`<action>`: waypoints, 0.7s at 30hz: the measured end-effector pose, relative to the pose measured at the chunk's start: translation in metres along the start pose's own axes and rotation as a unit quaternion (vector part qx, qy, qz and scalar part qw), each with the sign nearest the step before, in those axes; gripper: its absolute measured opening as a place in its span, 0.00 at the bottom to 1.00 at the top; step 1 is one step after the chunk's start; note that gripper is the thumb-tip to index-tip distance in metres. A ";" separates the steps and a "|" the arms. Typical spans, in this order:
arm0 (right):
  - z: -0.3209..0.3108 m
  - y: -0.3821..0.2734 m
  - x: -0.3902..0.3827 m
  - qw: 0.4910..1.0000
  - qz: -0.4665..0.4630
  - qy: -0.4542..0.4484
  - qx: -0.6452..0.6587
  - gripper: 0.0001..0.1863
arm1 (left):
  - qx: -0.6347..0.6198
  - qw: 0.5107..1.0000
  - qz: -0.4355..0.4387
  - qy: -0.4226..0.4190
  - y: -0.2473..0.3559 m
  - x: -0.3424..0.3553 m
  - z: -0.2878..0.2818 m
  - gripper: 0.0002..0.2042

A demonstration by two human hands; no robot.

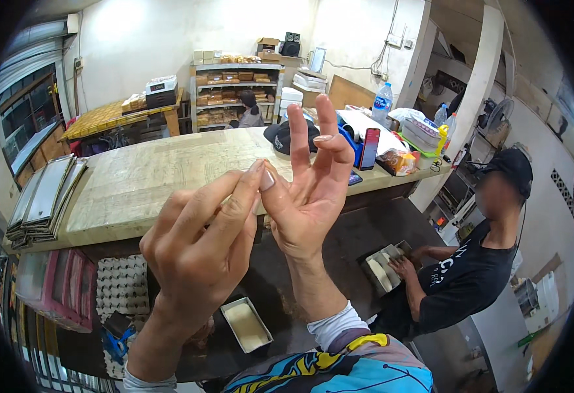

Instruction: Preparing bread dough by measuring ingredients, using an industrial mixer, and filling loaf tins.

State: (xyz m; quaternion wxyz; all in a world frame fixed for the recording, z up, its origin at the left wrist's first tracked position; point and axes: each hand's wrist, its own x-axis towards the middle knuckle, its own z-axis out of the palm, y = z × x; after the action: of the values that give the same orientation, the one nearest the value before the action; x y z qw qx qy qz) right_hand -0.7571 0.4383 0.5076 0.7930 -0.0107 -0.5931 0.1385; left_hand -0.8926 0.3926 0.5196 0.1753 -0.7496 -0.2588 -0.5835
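Both my hands are raised in front of the camera above a dark work surface (365,229). My left hand (198,252) is loosely curled, and its fingertips pinch or rub the thumb tip of my right hand (310,187). The right hand's palm faces me with its fingers spread upward. Neither hand holds anything. Below them on the dark surface sits a small rectangular metal tin (246,324) filled with pale dough.
A long wooden counter (143,180) runs behind, with stacked metal trays (41,203) at its left end and a cap, phone, bottles and bags at its right. Egg cartons (122,285) lie at the lower left. A person in a black shirt (464,275) handles tins at the right. Shelves of goods (234,88) stand at the back.
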 end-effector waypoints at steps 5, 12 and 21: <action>-0.001 -0.001 -0.002 1.000 0.000 0.000 -0.005 0.31 | -0.011 1.000 -0.011 -0.003 0.002 -0.002 0.001 0.16; -0.002 -0.010 -0.008 0.998 0.032 0.017 0.047 0.32 | -0.014 1.000 0.016 0.008 0.004 -0.002 0.001 0.15; -0.005 -0.012 -0.013 0.994 0.059 0.029 0.085 0.31 | 0.003 0.999 0.037 0.010 0.008 -0.003 0.003 0.15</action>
State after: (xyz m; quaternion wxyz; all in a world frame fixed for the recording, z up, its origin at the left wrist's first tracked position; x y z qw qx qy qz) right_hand -0.7536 0.4245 0.4959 0.7981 0.0174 -0.5546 0.2349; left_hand -0.8860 0.3871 0.5162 0.2014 -0.7525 -0.2304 -0.5832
